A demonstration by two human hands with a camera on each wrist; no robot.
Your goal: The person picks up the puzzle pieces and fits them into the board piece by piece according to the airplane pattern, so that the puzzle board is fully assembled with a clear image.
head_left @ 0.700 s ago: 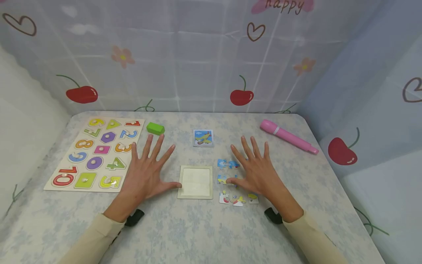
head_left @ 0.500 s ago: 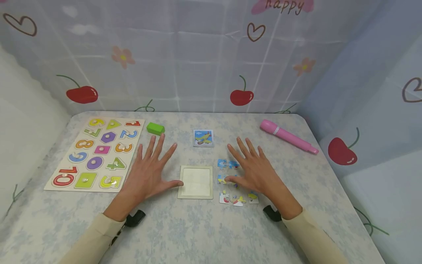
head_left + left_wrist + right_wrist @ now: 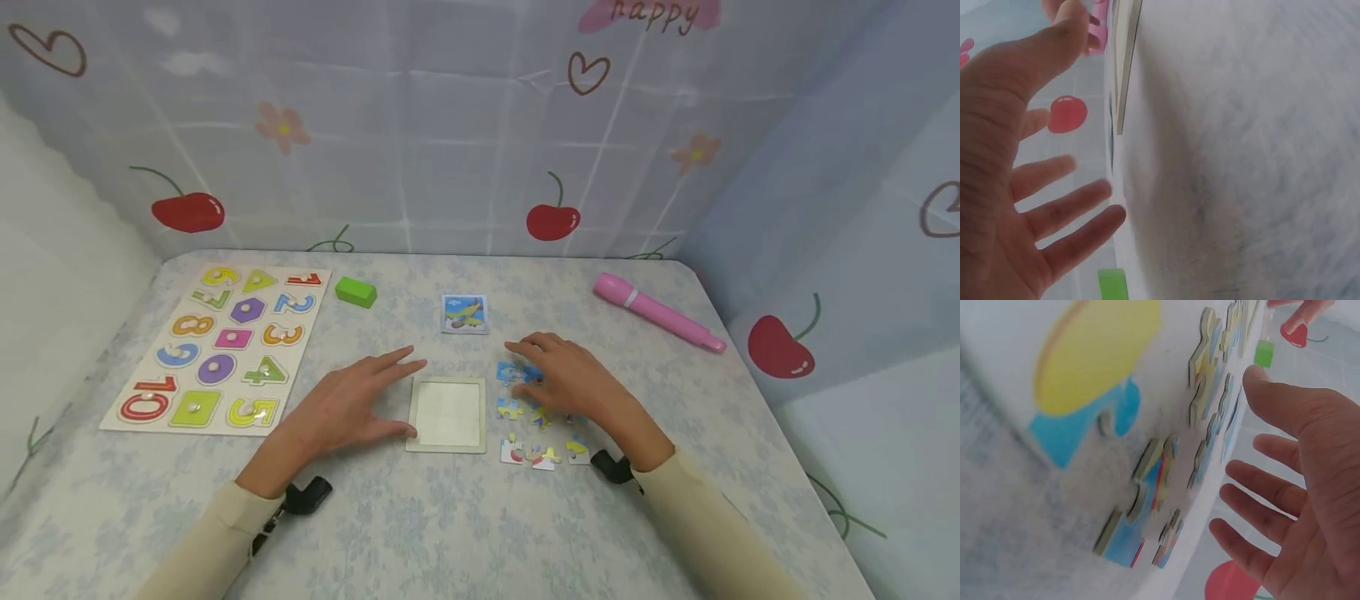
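Note:
A square wooden puzzle frame (image 3: 447, 448) lies bare at the middle of the table. My left hand (image 3: 341, 410) is at its left side, fingers spread and thumb near the frame's left edge; whether it touches is unclear. Several jigsaw pieces (image 3: 512, 451) lie in loose rows right of the frame. Over the upper pieces hovers my right hand (image 3: 573, 379), hiding some of them. In the right wrist view its fingers (image 3: 1266, 487) are extended, apart from the pieces, with nothing held. Behind the frame lies a small picture card (image 3: 464, 314) showing a yellow airplane.
A number-and-shape peg board (image 3: 247, 350) lies at the left. Beyond the left hand sits a green block (image 3: 356, 292). A pink pen-shaped object (image 3: 660, 312) lies at the back right. A printed curtain (image 3: 450, 150) hangs behind the table.
Both hands have turned from flat, widely spread poses onto their sides. The left fingertips have swung right toward the frame; the right hand has shifted left over the upper pieces. The objects stay put.

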